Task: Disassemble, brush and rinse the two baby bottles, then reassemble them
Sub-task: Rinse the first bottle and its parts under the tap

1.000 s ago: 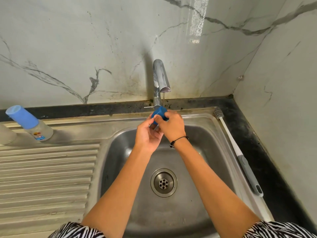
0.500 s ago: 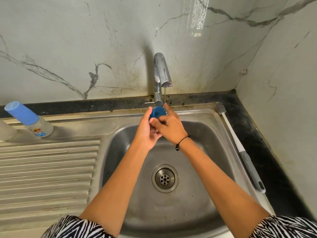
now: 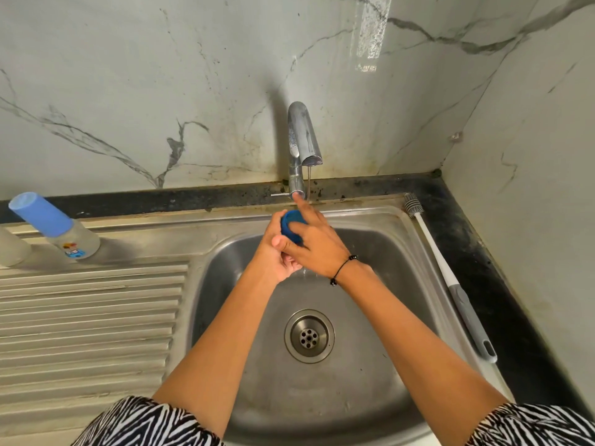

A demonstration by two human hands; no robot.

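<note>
Two hands, left hand (image 3: 273, 252) and right hand (image 3: 317, 249), grip one blue cap (image 3: 291, 225) (under the tap's (image 3: 301, 140) trickle); one capped bottle (image 3: 54, 226), one brush (image 3: 450, 281)

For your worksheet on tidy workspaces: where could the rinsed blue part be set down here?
Free: the ribbed drainboard left of the sink, in front of the capped bottle. Crowded: the right rim, taken by the brush.

Faucet (image 3: 301, 140) just above hands.

The baby bottle (image 3: 72, 243) bears a colourful print, unreadable.
</note>
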